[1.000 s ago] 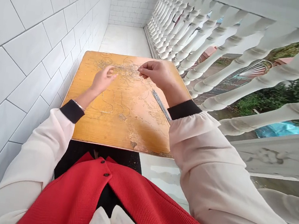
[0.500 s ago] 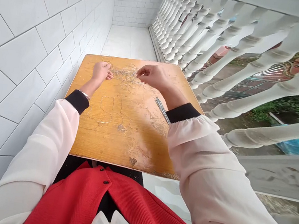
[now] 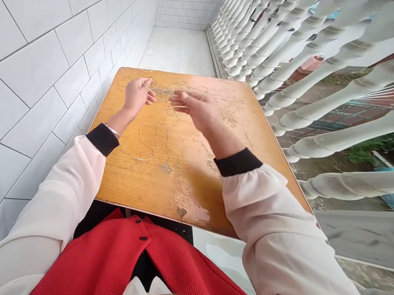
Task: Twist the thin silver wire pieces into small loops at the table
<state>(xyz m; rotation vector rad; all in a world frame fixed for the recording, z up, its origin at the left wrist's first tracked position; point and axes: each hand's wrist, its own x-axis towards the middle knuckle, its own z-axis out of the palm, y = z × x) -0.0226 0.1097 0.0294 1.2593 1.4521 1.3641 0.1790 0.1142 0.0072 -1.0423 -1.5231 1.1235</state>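
My left hand (image 3: pixel 136 95) rests at the far part of a worn orange wooden tabletop (image 3: pixel 163 184), its fingers curled at the edge of a tangle of thin metallic wire (image 3: pixel 170 93). My right hand (image 3: pixel 191 108) hovers just right of that tangle with its fingers straight and pointing left. Whether either hand has a fine strand is hard to see. Looser wire loops (image 3: pixel 154 144) lie flat nearer me, between my forearms. A thin bracelet (image 3: pixel 113 131) circles my left wrist.
A white tiled wall (image 3: pixel 47 74) runs close along the table's left side. A white balustrade (image 3: pixel 320 62) stands to the right, with a tiled floor (image 3: pixel 178 51) beyond the table. My red vest (image 3: pixel 95 260) fills the bottom of the view.
My right hand has moved left over the tangle and its pinched fingers have straightened. The bundle of metal rods by my right forearm no longer shows. The view has tilted slightly.
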